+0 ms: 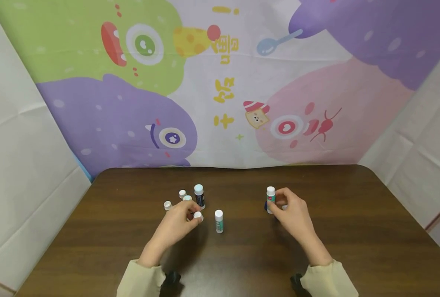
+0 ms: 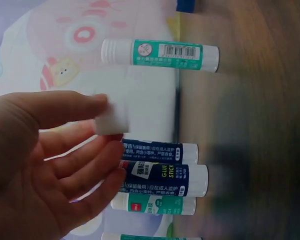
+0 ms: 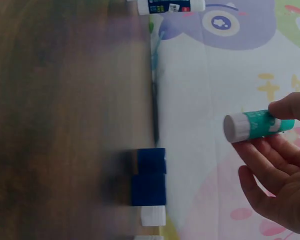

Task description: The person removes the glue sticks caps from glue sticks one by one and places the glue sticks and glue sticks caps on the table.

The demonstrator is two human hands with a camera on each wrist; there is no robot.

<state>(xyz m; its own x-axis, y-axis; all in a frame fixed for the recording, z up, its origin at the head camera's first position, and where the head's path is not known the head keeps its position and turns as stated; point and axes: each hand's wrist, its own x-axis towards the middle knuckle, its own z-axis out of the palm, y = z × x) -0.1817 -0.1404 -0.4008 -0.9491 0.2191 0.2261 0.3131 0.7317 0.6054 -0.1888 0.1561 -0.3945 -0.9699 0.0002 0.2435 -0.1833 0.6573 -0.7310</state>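
Note:
My left hand (image 1: pixel 176 219) pinches a small white cap (image 1: pixel 198 215) between thumb and fingers; it is blurred in the left wrist view. Just right of that hand a green-and-white glue stick (image 1: pixel 219 222) stands upright on the table. Dark blue glue sticks (image 2: pixel 167 179) and a green one (image 2: pixel 157 205) stand close behind the left hand's fingers, partly hidden by them. On the other side, my right hand (image 1: pixel 293 211) grips another green-and-white glue stick (image 3: pixel 260 125) upright, above the tabletop, its thumb and fingers round the green label.
Dark blue caps (image 3: pixel 149 190) and a white cap (image 3: pixel 153 216) sit in a row near the right hand. White tops (image 1: pixel 168 205) show beyond the left hand. The brown table (image 1: pixel 242 264) ends at a cartoon-printed cloth (image 1: pixel 227 152) hanging behind it.

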